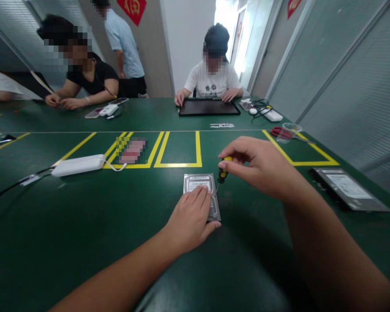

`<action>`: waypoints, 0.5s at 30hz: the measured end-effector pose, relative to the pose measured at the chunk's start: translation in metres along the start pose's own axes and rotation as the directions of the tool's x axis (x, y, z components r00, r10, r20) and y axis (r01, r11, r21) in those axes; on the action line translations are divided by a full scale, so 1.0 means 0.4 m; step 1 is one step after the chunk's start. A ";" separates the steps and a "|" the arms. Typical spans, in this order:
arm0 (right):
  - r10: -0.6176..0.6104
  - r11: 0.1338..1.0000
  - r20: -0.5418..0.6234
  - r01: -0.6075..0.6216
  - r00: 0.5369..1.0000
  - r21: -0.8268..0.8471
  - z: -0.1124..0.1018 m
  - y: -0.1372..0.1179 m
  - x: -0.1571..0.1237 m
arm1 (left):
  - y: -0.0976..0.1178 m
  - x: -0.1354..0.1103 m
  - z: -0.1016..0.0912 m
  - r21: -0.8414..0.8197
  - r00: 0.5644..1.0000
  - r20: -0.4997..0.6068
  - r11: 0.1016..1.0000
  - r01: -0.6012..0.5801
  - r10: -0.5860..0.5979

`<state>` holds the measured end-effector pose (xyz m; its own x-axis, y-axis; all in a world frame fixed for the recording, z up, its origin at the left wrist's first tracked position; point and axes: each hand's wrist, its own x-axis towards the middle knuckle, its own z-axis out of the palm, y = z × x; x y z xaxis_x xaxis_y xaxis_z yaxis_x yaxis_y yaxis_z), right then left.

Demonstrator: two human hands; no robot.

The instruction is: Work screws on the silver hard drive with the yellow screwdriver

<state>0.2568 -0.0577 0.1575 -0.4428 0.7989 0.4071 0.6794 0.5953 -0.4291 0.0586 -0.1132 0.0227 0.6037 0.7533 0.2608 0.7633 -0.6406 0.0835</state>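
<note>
A silver hard drive (199, 177) lies flat on the green table, its label partly covered by my fingers. My left hand (193, 214) rests over it, fingers together on its top and thumb along the near right edge, gripping it in place. Between the thumb and fingers of my right hand (255, 167) is a small screwdriver (222, 172) with a black and yellow handle. It leans slightly, and its thin shaft points down to the right side of the drive; whether the tip sits in a screw is too small to tell.
A second hard drive (347, 190) lies at the right. Red-handled scissors (282, 132) and a clear plastic cup (291, 127) are beyond it. A white power strip (79, 165) with cables is on the left, near a phone (133, 151). Across the table, a person handles a black panel (209, 107).
</note>
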 end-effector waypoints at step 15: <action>0.028 1.000 -0.025 -0.028 0.999 -0.002 0.005 -0.014 -0.010 | 0.003 0.001 0.000 -0.035 1.000 -0.003 0.999 0.002 -0.003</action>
<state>0.2537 -0.0641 0.1567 -0.4086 0.8129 0.4149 0.6927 0.5723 -0.4390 0.0598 -0.1138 0.0230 0.6011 0.7545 0.2636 0.7562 -0.6436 0.1178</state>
